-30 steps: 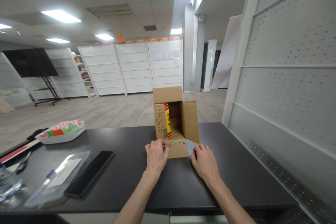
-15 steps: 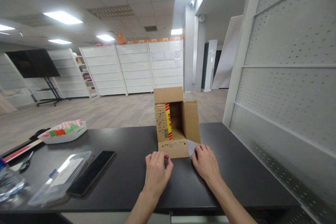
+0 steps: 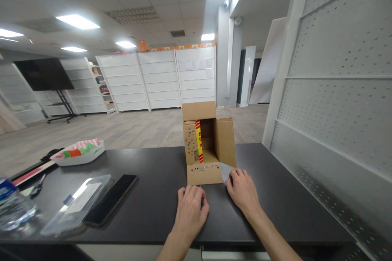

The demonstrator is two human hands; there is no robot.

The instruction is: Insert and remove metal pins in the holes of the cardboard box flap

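Head view puts the box (image 3: 209, 142) right ahead of me on the black table (image 3: 153, 204), its open end facing my way, just beyond both hands and nearer the left one. Its lower flap (image 3: 204, 174) lies out toward me, marked with a row of small dots. My left hand (image 3: 192, 208) is at that flap's near edge, fingers bent and thumb drawn in close to them; I can't tell from here whether anything is pinched between. My right hand (image 3: 241, 189) rests just off the box's near right corner, fingers curled under, beside a pale sheet (image 3: 226, 171); I can't tell whether it grips the sheet.

As for markings, the left flap (image 3: 190, 142) carries a yellow tape strip (image 3: 199, 140) with red characters and striped ends, too small for me to read, with a barcode (image 3: 196, 155) beside it low down and grey dots scattered to its left.

Farther left are a phone (image 3: 112, 200), its screen dark, a clear case (image 3: 65, 214) with a white label I can't make out, and a bottle (image 3: 14, 208) with a blurred blue wrapper. Behind them sits a white tray (image 3: 81, 160) of colourful contents. Papers (image 3: 196, 64) on the far shelving are illegible to me.
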